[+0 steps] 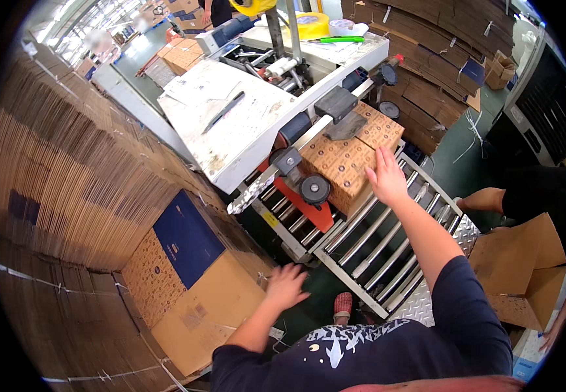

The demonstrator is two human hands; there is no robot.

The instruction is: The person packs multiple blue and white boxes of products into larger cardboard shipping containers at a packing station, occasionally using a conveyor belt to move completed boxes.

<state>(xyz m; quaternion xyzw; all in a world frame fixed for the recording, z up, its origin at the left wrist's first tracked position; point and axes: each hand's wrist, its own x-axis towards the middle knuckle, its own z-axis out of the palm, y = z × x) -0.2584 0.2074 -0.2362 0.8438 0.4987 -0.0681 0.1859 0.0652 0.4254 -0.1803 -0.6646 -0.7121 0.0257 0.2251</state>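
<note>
A brown carton with a printed pattern [340, 162] lies partly under the arm of a carton-sealing machine [231, 153]. My right hand [387, 178] rests against the carton's near right edge, fingers stretched out and not wrapped round it. Lower down and to the left, my left hand [286, 287] hovers with its fingers spread, holding nothing. Nearest to that hand is a stack of flat cardboard [214, 313], whose top sheet has a dark blue panel [188, 238]. A roller conveyor [387, 255] runs from the carton toward me.
Tall piles of flattened cartons stand at left [54, 176] and far right [420, 59]. On the machine top lie a dark pen-like tool [223, 112], yellow tape [312, 26] and a green cutter [342, 40]. An open box [524, 268] and another person's arm [485, 199] are at right.
</note>
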